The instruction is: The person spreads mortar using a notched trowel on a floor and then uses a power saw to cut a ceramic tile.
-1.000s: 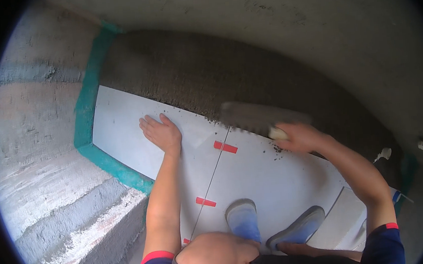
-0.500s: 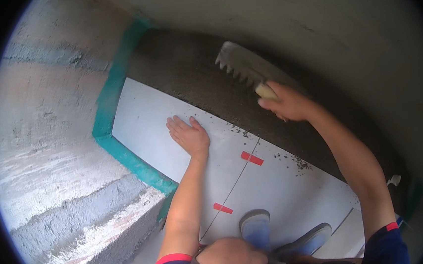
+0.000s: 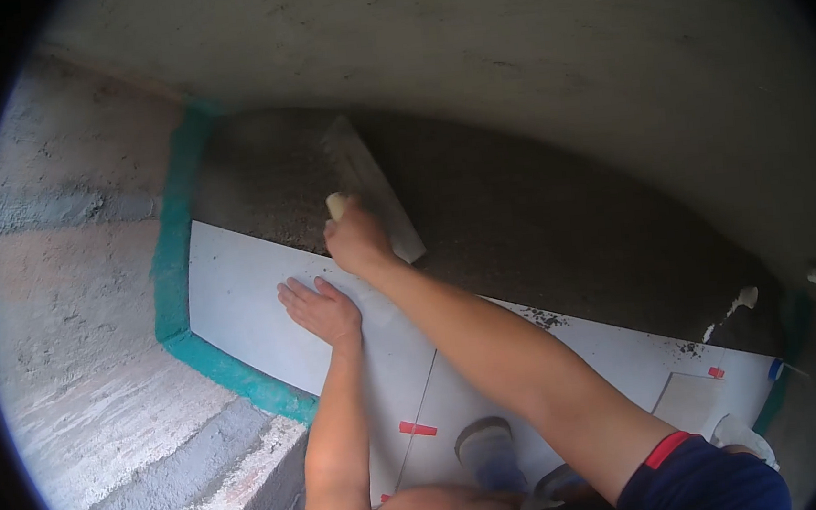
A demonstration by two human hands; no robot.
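Note:
My right hand [image 3: 360, 241] is closed around the pale handle of a notched trowel [image 3: 379, 188]. The trowel's metal blade is over the dark floor strip [image 3: 539, 216] beyond the tiles; whether it touches the surface cannot be told. Nearer to me, my left hand [image 3: 324, 312] lies flat with its fingers stretched out on a large white tile [image 3: 237, 278]. A second white tile [image 3: 617, 349] adjoins it on the right, partly hidden under my right arm. Red tape [image 3: 418, 429] crosses the seam between the two tiles.
A green band [image 3: 174, 264] runs along the foot of the rough plastered wall [image 3: 84, 280] at left. Grey wall [image 3: 555, 52] rises at the far side. Dark crumbs [image 3: 544, 318] lie at the tile edge. My shoe [image 3: 489, 450] stands on the tiles.
My right hand has swept the trowel left and its blade has turned. The whole view has shifted. My left hand remains flat on the same tile.

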